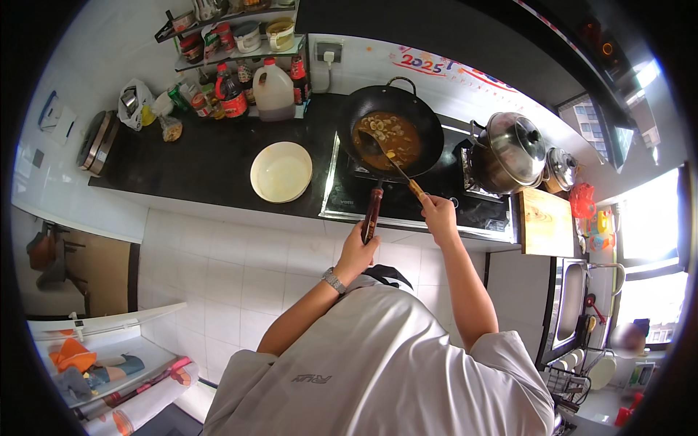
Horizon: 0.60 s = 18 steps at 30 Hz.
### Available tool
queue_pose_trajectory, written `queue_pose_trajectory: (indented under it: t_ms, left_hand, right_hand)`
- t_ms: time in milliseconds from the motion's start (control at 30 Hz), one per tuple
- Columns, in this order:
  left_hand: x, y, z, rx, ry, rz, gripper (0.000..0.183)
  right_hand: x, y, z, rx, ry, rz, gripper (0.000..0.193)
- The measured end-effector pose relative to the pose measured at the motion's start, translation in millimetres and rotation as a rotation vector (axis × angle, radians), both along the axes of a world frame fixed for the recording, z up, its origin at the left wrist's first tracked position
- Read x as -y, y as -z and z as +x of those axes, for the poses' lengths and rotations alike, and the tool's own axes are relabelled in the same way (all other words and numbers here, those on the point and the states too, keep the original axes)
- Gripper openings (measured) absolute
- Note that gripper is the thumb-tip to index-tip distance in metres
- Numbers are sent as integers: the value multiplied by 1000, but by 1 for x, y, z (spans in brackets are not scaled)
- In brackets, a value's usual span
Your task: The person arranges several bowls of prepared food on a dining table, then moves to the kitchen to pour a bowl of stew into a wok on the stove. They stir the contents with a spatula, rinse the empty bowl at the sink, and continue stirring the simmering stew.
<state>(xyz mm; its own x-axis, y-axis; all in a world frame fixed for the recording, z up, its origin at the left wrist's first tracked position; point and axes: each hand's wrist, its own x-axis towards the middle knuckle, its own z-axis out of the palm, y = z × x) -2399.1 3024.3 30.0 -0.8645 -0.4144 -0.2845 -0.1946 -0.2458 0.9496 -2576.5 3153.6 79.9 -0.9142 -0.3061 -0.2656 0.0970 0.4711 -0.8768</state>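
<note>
Black tabletop [196, 163] against white tiled wall. On stove [436, 196] — black wok [429, 127] holding brown sauce with pale pieces. Left hand [358, 251] clenched on wok handle [373, 211]; right hand [438, 214] gripping spatula [385, 156], blade in sauce. Empty cream plate [281, 172] just left of stove — steel lidded pot [509, 151] right.

I see the wok [392, 127] at upper centre on the stove [436, 190], the plate [281, 172] left of it, a lidded pot [509, 151] right, bottles [251, 91] behind the plate.
</note>
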Motion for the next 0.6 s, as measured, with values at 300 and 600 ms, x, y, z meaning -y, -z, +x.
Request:
queue_pose_trajectory:
  t_ms: [300, 600]
  left_hand:
    - [2, 0, 0, -15, 1, 12, 45]
    - [2, 3, -1, -21, -13, -31, 40]
  right_hand:
    - [-19, -10, 3, -284, 31, -16, 29]
    - [-39, -7, 10, -244, 43, 38, 30]
